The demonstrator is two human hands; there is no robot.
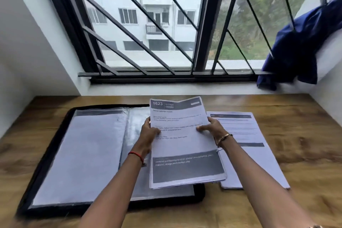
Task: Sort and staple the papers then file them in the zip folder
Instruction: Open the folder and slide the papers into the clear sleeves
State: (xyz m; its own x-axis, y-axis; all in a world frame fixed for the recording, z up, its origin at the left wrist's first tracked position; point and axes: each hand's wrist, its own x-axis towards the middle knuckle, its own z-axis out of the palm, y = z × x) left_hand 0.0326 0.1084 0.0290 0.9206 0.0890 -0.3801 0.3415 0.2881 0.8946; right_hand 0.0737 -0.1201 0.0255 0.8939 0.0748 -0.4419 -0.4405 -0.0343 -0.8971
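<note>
I hold a stack of printed papers point(183, 146) headed "1623" above the table, its lower edge over the folder. My left hand point(148, 133) grips the stack's left edge, thumb on top. My right hand point(211, 128) grips the right edge, thumb pressed on the top sheet. The black zip folder point(79, 155) lies open on the wooden table, its clear plastic sleeves showing; the left sleeve holds pages. A second pile of printed papers point(248, 150) lies flat on the table to the right of the held stack. No stapler is in view.
The wooden table point(299, 135) runs to a white window sill at the back. A barred window fills the wall behind. A blue cloth point(299, 50) hangs at the right end of the window. White walls close in on both sides.
</note>
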